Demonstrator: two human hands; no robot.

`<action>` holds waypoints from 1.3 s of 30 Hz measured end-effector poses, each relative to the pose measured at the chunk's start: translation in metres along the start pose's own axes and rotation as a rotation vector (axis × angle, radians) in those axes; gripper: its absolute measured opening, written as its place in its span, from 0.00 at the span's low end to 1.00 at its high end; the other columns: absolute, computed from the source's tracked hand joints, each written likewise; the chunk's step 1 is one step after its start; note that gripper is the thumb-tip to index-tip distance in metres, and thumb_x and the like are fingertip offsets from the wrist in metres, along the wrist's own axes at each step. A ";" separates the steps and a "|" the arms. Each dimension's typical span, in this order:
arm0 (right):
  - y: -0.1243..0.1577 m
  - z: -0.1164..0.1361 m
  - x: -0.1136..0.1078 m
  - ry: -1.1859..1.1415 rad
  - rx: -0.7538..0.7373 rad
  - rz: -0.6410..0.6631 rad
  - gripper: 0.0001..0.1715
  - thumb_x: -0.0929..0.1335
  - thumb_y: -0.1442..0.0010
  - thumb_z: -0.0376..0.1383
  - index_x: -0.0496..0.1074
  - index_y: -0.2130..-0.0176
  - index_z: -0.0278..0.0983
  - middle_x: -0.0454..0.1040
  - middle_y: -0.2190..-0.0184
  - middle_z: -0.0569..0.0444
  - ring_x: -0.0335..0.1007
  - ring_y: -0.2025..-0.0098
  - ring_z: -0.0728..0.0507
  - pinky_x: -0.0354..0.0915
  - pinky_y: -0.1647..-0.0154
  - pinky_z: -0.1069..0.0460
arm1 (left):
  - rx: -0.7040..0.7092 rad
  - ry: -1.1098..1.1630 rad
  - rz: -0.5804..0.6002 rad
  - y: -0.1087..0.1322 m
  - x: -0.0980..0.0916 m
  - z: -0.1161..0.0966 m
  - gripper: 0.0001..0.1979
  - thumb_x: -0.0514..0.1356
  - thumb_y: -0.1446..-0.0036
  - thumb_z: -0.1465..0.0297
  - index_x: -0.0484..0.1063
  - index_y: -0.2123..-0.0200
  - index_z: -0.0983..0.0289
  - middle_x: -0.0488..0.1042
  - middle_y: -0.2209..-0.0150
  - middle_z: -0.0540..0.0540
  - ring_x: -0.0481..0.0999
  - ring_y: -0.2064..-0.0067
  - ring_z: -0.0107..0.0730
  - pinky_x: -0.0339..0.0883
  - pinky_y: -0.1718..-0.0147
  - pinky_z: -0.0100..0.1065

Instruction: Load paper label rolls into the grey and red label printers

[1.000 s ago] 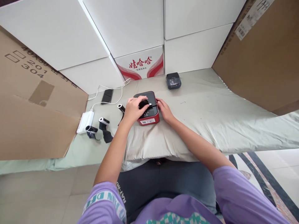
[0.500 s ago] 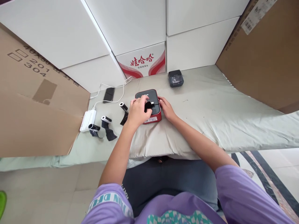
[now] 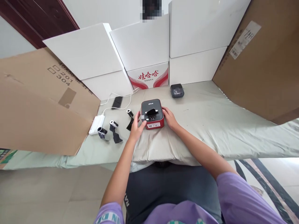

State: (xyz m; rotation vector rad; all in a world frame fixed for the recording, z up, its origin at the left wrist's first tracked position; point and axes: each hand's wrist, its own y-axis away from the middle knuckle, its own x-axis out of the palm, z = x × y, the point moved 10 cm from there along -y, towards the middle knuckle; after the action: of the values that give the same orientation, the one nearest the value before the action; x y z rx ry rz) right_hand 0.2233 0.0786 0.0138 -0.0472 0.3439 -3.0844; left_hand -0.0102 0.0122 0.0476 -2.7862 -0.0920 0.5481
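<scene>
On the cloth-covered table sits a red-and-black box-shaped machine, with a slot in its dark top and a label on its front. A short black strip sticks up out of the slot. My left hand holds the machine's left side, its thumb at the front left corner. Against the right side rests my right hand, fingers along the wall, so the machine is held between both hands. Left of it stands a small roll with a black strip; two similar rolls, one of them a roll, are farther left.
A white power strip with a white cable and a dark phone-like slab lie at the left. A small black device stands at the back. White boxes and brown cartons wall in the table.
My left hand has let go of the black strip at the slot and moved to the machine's left side. My right hand stays at the right side. The view has tilted up.
</scene>
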 end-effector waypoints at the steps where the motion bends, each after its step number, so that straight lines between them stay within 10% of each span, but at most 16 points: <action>1: 0.001 0.001 -0.001 0.011 -0.006 -0.005 0.37 0.66 0.36 0.63 0.78 0.43 0.42 0.79 0.38 0.46 0.71 0.33 0.34 0.62 0.26 0.37 | -0.025 0.030 0.034 0.004 0.003 0.007 0.44 0.66 0.36 0.50 0.56 0.23 0.57 0.59 0.22 0.64 0.61 0.22 0.56 0.57 0.25 0.55; 11: 0.010 0.011 0.007 0.076 -0.080 0.114 0.50 0.65 0.37 0.70 0.70 0.32 0.41 0.70 0.30 0.41 0.63 0.27 0.29 0.55 0.22 0.33 | -0.058 0.205 0.044 -0.009 0.035 0.023 0.69 0.77 0.54 0.45 0.42 0.19 0.58 0.55 0.21 0.67 0.59 0.22 0.57 0.54 0.23 0.53; 16: 0.022 0.046 0.027 0.147 -0.282 0.321 0.68 0.78 0.49 0.66 0.57 0.24 0.41 0.63 0.25 0.39 0.56 0.23 0.25 0.51 0.21 0.30 | -0.014 0.225 0.048 -0.006 0.044 0.009 0.67 0.76 0.53 0.44 0.43 0.20 0.57 0.60 0.23 0.68 0.64 0.24 0.54 0.56 0.25 0.50; 21: 0.019 0.060 0.018 0.055 -0.270 0.335 0.65 0.80 0.47 0.60 0.58 0.24 0.40 0.69 0.29 0.40 0.66 0.27 0.27 0.61 0.25 0.33 | -0.027 0.196 0.045 -0.013 0.049 -0.013 0.68 0.77 0.54 0.45 0.43 0.20 0.55 0.58 0.23 0.66 0.62 0.23 0.54 0.56 0.24 0.50; 25: 0.007 0.058 -0.032 0.082 -0.219 0.201 0.61 0.81 0.48 0.60 0.63 0.27 0.41 0.73 0.31 0.42 0.69 0.29 0.27 0.63 0.26 0.34 | -0.025 0.250 0.108 -0.036 0.091 -0.034 0.68 0.78 0.51 0.48 0.41 0.20 0.55 0.59 0.23 0.65 0.62 0.23 0.54 0.56 0.24 0.50; 33: 0.010 0.057 -0.210 0.099 -0.212 -0.302 0.53 0.80 0.50 0.62 0.73 0.35 0.39 0.78 0.36 0.42 0.74 0.33 0.28 0.65 0.27 0.33 | 0.048 0.406 0.332 -0.074 0.250 -0.101 0.66 0.77 0.47 0.50 0.38 0.19 0.54 0.51 0.20 0.62 0.49 0.19 0.53 0.43 0.20 0.52; 39: 0.019 0.063 -0.266 0.133 -0.225 -0.379 0.49 0.80 0.50 0.61 0.75 0.38 0.41 0.78 0.36 0.43 0.74 0.34 0.29 0.65 0.27 0.33 | 0.069 0.432 0.431 -0.079 0.310 -0.123 0.69 0.77 0.49 0.48 0.35 0.19 0.56 0.44 0.18 0.63 0.41 0.17 0.55 0.36 0.20 0.50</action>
State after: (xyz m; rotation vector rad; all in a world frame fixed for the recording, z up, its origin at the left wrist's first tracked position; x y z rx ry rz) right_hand 0.4913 0.0570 0.0636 0.0978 0.7717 -3.4102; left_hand 0.3227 0.0906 0.0681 -2.7897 0.6166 0.0238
